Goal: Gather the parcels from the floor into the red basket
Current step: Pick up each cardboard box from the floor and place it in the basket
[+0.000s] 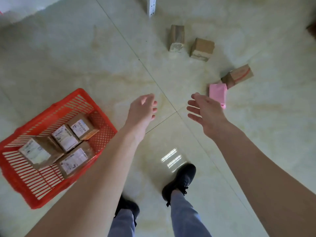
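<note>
The red basket (pixel 22 185) stands on the floor at the lower left and holds several brown labelled parcels (pixel 65 137). My left hand (pixel 142 110) hovers right of the basket, fingers apart, holding nothing. My right hand (pixel 205 112) is stretched forward, open and empty, just short of a pink parcel (pixel 218 92). Behind the pink one lies a brown parcel with a red band (pixel 239 75). Farther off sit two more brown parcels, one upright (pixel 177 37) and one cube-shaped (pixel 202 48).
Pale glossy floor tiles (pixel 102 65) run all around. My two black shoes (pixel 181 180) stand below my arms. A white perforated post (pixel 151 6) rises at the top centre. A dark object (pixel 312 29) shows at the right edge.
</note>
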